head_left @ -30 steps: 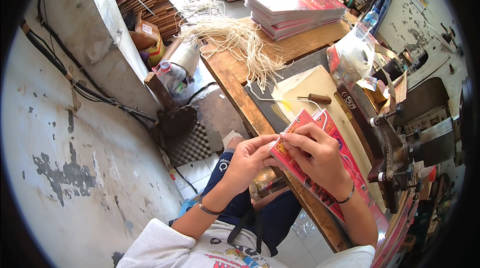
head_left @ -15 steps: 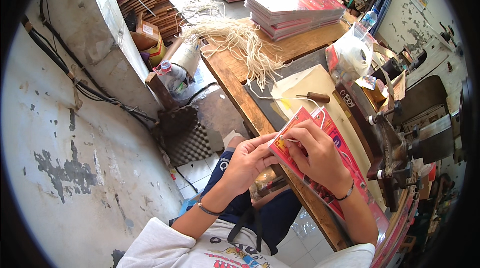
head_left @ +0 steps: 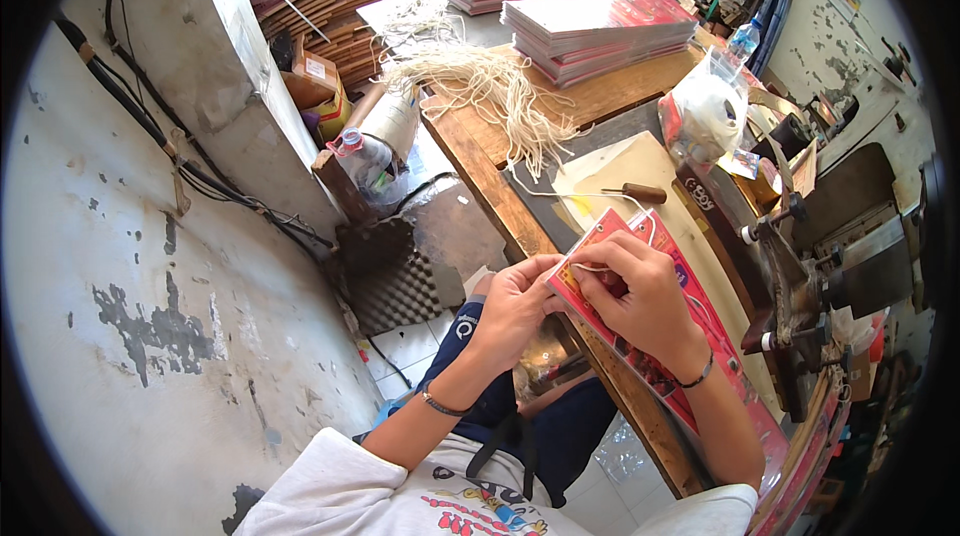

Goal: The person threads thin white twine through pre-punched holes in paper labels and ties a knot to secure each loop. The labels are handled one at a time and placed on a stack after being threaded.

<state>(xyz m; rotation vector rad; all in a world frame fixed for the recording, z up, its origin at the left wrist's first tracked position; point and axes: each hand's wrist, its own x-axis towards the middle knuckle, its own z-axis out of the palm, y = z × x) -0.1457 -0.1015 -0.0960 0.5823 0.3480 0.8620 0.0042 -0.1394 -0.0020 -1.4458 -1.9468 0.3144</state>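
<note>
Holding a flat red paper bag (head_left: 690,326) at the wooden surface (head_left: 480,156) edge: left hand (head_left: 515,301) pinching its near corner, right hand (head_left: 640,296) closed on a white cord (head_left: 610,198). Probably light, bendable, crease-prone; best gripped by edges.

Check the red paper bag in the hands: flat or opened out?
Flat. The red paper bag lies pressed on the bench under the right hand; the left hand pinches its corner.

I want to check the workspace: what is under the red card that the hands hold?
Under the red card lie a cream sheet and the wooden table. The right hand hides the card's middle.
</note>
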